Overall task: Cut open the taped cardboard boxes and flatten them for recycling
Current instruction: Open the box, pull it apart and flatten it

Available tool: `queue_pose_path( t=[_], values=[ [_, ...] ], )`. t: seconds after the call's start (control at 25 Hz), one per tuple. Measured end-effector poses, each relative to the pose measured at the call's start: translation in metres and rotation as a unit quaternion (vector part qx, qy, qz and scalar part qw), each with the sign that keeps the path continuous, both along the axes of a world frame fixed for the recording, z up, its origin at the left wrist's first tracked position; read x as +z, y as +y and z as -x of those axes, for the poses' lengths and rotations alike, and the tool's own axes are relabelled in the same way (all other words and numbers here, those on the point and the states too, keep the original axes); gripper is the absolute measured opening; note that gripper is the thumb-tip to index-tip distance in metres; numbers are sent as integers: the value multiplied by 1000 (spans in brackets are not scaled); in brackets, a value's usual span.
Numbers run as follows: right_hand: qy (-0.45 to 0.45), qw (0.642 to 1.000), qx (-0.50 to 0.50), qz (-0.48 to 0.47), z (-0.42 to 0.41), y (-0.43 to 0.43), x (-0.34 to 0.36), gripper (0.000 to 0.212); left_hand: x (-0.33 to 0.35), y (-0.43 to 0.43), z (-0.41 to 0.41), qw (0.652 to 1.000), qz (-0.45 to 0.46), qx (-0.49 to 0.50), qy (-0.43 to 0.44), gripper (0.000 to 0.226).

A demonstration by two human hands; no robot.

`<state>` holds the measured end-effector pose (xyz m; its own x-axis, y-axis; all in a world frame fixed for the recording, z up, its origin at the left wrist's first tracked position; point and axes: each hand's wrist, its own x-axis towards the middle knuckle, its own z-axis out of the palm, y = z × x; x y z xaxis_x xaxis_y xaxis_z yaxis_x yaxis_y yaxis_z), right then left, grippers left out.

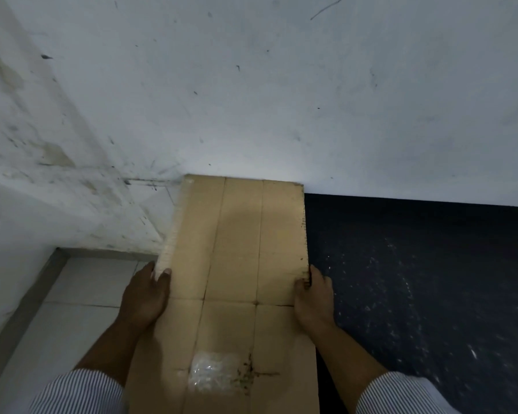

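At eight o'clock, pale floor tiles meet a stained white wall, with a grey skirting strip between them. A striped sleeve shows at seven o'clock.

Just right of the tiles, the left hand holds the left edge of the flattened cardboard box. Its grip is pinching that edge, thumb on the near face and fingers curled behind.

From six to twelve o'clock the cardboard runs as one flat panel, its crease lines forming a grid. Its far end reaches the foot of the wall; whether it touches cannot be told. A patch of clear tape sits on the near end at six o'clock, beside a torn crease crossing.

At four o'clock the right hand holds the right edge, its grip pinching likewise, thumb on the face. Beyond it, at three o'clock, lies a dark speckled surface; floor or tabletop cannot be told.

Assessment: this box appears already cut open and pressed flat. What is left for it is judged to be setting it down or stacking it for recycling, and possibly removing the tape patch. No cutter and no further boxes are in view, so the remaining count cannot be stated.
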<state>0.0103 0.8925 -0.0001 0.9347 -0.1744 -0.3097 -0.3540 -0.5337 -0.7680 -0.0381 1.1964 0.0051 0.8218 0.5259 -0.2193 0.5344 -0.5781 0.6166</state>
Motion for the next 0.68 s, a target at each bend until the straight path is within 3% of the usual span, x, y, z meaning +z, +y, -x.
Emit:
queue_pose_path(
  t=[0.16,0.32,0.4,0.48,0.68],
  values=[
    [-2,1000,9,12,-3,-6,6,37,-5,-2,-2,1000,13,-4,7,35],
    [-2,1000,9,7,-8,-8,5,34,1,4,-1,999,-3,-27,18,47],
    [-8,1000,4,10,-8,-7,4,34,4,2,-1,999,29,14,8,59],
    [-5,1000,17,16,-7,-7,7,29,5,-1,-2,999,32,14,10,53],
    [2,1000,-27,-5,2,-5,13,49,16,-7,1,997,55,30,34,59]
  ],
)
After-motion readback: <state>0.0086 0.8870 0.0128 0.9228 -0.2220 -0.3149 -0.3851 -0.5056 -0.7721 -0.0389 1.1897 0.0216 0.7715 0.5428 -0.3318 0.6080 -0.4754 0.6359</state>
